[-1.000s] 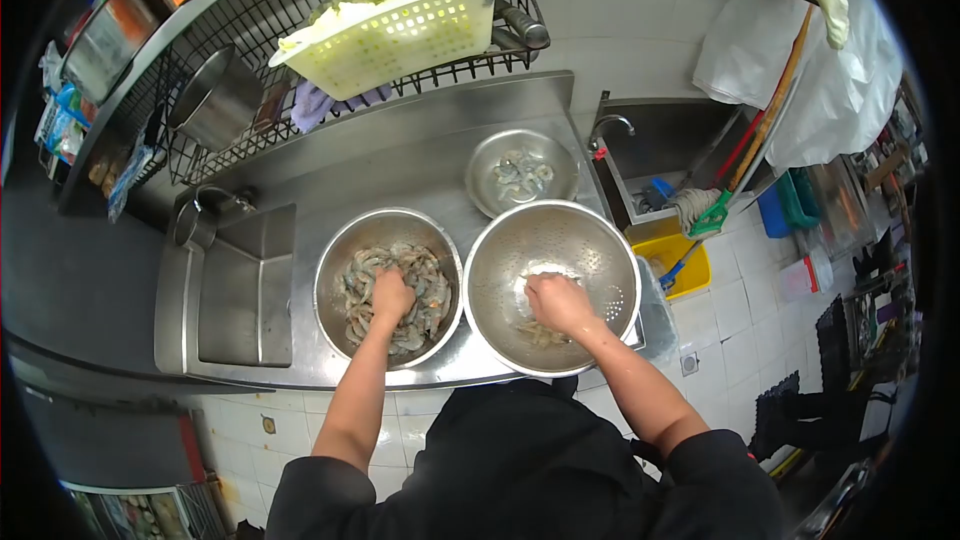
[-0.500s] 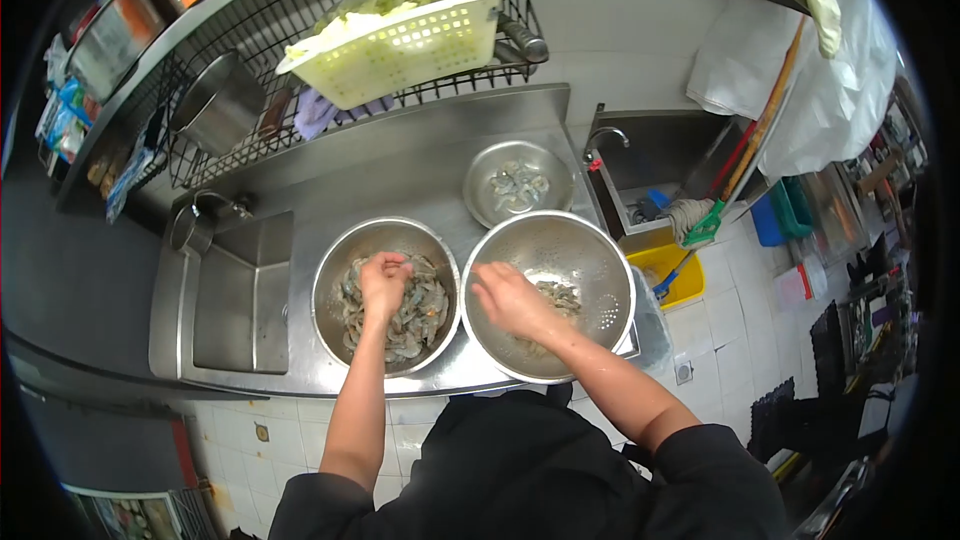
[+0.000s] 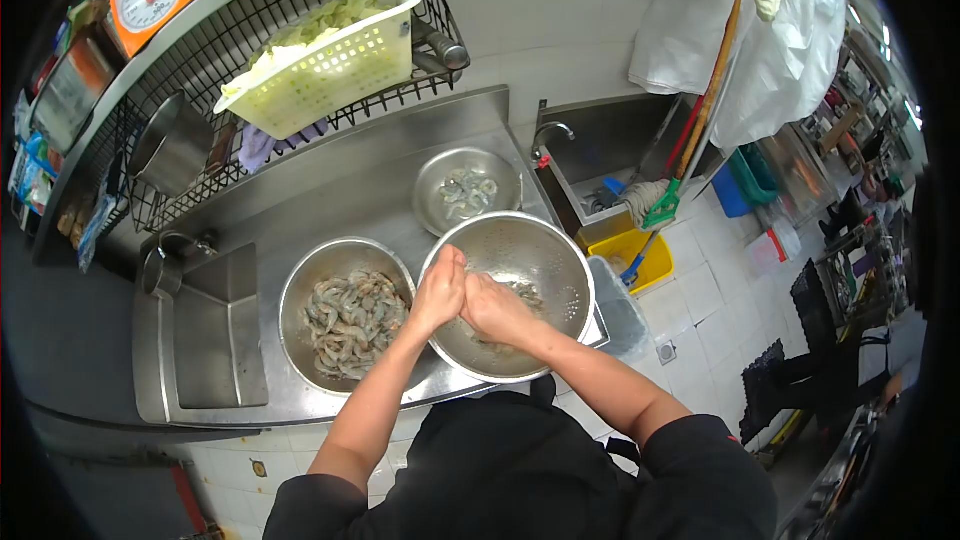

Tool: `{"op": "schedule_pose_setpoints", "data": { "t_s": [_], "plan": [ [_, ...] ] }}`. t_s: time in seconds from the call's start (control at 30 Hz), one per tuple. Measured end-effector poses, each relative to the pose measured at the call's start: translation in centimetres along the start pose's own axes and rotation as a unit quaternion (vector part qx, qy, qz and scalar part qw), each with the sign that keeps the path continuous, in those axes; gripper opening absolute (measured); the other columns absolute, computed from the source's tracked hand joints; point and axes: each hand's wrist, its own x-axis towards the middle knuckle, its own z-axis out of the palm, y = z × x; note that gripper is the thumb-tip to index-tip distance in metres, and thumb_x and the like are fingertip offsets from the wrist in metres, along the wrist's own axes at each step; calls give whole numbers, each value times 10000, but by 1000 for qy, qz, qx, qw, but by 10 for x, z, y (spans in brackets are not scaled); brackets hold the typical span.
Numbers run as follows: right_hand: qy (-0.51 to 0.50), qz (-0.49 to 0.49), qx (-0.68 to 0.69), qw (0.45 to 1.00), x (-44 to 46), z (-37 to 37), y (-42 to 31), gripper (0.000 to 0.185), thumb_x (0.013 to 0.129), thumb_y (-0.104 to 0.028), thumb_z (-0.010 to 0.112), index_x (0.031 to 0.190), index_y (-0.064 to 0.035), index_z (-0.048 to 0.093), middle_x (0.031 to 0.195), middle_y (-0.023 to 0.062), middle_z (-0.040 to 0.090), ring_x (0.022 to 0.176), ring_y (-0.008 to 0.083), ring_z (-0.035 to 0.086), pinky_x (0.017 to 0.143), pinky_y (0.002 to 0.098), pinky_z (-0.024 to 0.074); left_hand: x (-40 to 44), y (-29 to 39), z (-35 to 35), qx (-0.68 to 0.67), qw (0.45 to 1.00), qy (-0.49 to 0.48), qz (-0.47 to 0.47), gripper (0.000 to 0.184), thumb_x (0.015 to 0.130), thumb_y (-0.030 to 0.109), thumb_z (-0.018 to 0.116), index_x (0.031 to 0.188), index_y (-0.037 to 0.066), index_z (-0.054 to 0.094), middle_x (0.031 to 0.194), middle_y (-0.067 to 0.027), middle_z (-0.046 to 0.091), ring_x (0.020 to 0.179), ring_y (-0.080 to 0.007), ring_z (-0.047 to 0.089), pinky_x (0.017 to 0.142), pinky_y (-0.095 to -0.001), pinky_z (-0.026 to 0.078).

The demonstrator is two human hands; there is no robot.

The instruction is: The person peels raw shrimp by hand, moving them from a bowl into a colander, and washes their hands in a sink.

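1. Stainless steel, seen in the head view, forms the counter [image 3: 350,202] that bears a large bowl [image 3: 343,258], a perforated colander [image 3: 552,258] and a smaller bowl [image 3: 430,192] behind them.
2. Grey shrimp [image 3: 350,325] lie heaped in the large bowl, to the left of both hands and below the left wrist's side; neither hand touches that heap.
3. The left grip [image 3: 440,294] is over the colander's left rim, fingers bent and drawn close together, their tips angled toward the right hand.
4. The right grip [image 3: 493,310] is over the colander's inside, fingers curled in against the left hand, so the two appear to meet. Whether a shrimp is pinched between them cannot be told, as the backs of the hands hide it.
5. A small grey-brown heap [image 3: 524,292] lies in the colander just beyond the right hand, partly covered by it.
6. Paler, bluish-white pieces [image 3: 467,194] sit in the smaller bowl, apart from both hands.
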Motion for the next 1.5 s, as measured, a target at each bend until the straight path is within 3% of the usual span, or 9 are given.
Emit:
{"op": "schedule_pose_setpoints", "data": {
  "t_s": [0.17, 0.23, 0.37, 0.53, 0.77, 0.97, 1.17, 1.4, 1.5],
  "plan": [
    [-28, 72, 48, 996, -17, -24, 14, 198, 848, -145, 540, 907, 43, 514, 842, 221, 597, 850, 413, 578, 784, 486, 465, 11, -22, 18, -248, 951, -61, -175, 158, 988, 240, 443, 981, 103, 522, 759, -17, 505, 602, -146, 459, 554, -317, 410],
    [-53, 60, -70, 994, -27, -20, 36, 242, 900, -201, 519, 951, 36, 530, 842, 232, 602, 841, 409, 574, 784, 496, 464, 12, -24, 8, -420, 843, -56, -330, 192, 1004, 293, 453, 977, 118, 526, 743, -1, 473, 595, -125, 429, 531, -289, 388],
    [-39, 58, -198, 978, -40, -19, 39, 307, 961, -254, 467, 994, 43, 536, 898, 271, 615, 871, 427, 587, 792, 523, 453, 8, -10, 16, -539, 795, -58, -272, 257, 1025, 270, 427, 1111, 57, 541, 815, -56, 546, 709, -163, 563, 598, -292, 487],
    [-6, 155, 207, 966, -17, -11, 21, 315, 1005, -233, 393, 1121, 38, 507, 826, 290, 619, 786, 481, 600, 704, 520, 460, -3, 0, 33, -561, 803, -40, -198, 266, 1014, 141, 437, 1198, -28, 528, 964, -133, 616, 987, -247, 620, 870, -376, 504],
    [33, 137, 194, 971, -16, -5, 15, 231, 970, -185, 457, 1024, 36, 495, 827, 306, 622, 798, 498, 600, 721, 536, 472, -6, 2, 35, -593, 776, -22, -213, 273, 975, 63, 506, 1220, -60, 506, 991, -152, 620, 1032, -283, 636, 902, -384, 527],
    [-232, 149, 1, 961, -29, -16, 36, 330, 957, -252, 493, 1094, 44, 539, 852, 288, 638, 843, 460, 619, 775, 534, 477, 2, -10, 24, -441, 853, 1, -280, 295, 943, 59, 561, 1198, -89, 541, 932, -133, 656, 805, -208, 659, 763, -303, 545],
    [74, 193, 201, 958, -16, -27, 29, 199, 933, -138, 529, 951, 30, 634, 932, 268, 633, 868, 430, 619, 744, 465, 484, -9, -12, 29, -356, 905, -82, -220, 340, 874, -45, 504, 1202, -102, 568, 893, -110, 686, 749, -115, 642, 678, -248, 528],
    [74, 148, 164, 972, -8, -16, 35, 213, 892, -60, 561, 1079, -6, 648, 855, 220, 622, 803, 379, 617, 718, 408, 478, -9, -5, 32, -304, 935, -23, -183, 215, 882, -11, 603, 1073, -103, 638, 810, -103, 691, 674, -112, 632, 641, -236, 513],
    [51, 96, 178, 978, -4, -22, 33, 110, 857, -46, 563, 921, -1, 640, 829, 233, 616, 791, 432, 590, 732, 480, 471, -8, -16, 30, -364, 909, -17, -204, 188, 863, -8, 651, 1027, -98, 655, 822, -111, 693, 684, -128, 634, 639, -249, 517]
  ]
}}
